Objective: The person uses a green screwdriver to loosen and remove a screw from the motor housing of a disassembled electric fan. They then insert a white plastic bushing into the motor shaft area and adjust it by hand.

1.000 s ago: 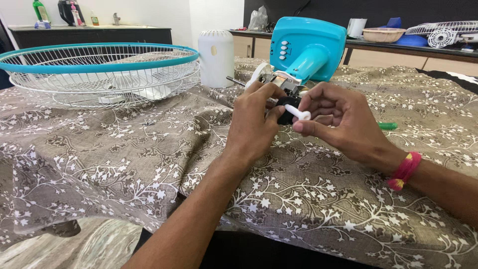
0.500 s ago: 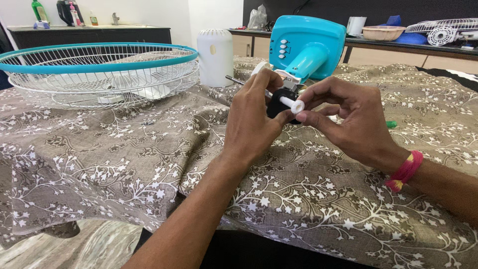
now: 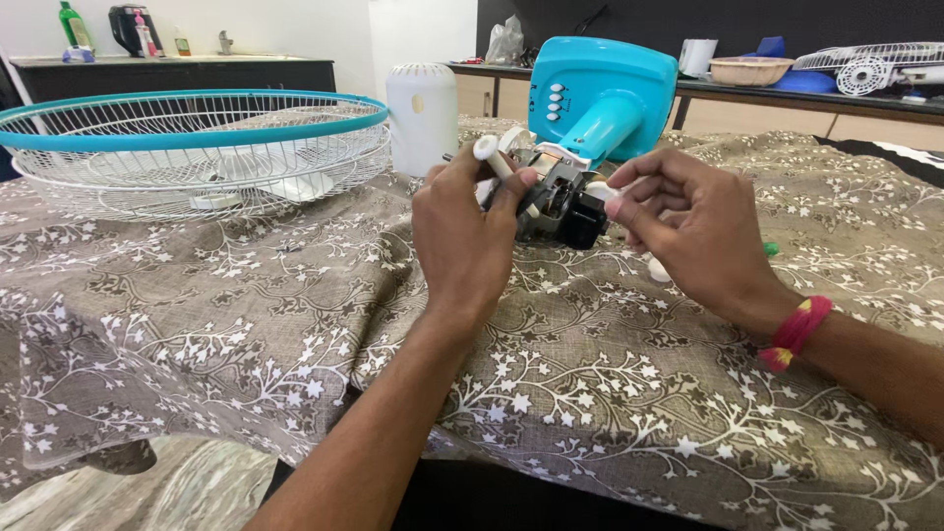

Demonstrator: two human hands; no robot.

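A bare black and metal fan motor (image 3: 559, 202) rests on the patterned tablecloth (image 3: 246, 295), joined to a turquoise fan base (image 3: 602, 93) behind it. My left hand (image 3: 462, 231) grips the motor's left side, and a white knob (image 3: 486, 149) sticks up above its fingers. My right hand (image 3: 688, 226) is at the motor's right end, its fingertips pinching a small white part (image 3: 602, 191). A white piece (image 3: 657, 269) pokes out under the right palm.
A turquoise-rimmed wire fan guard (image 3: 197, 147) lies at the left of the table, a white cylindrical cover (image 3: 421, 116) beside it. A dark counter with bottles (image 3: 177, 64) stands behind. A far bench (image 3: 787, 84) carries a bowl, another fan guard and oddments.
Both hands have shifted on the motor. The white part that my right hand held out in front now sits against the motor's right end, and the white knob shows above my left hand.
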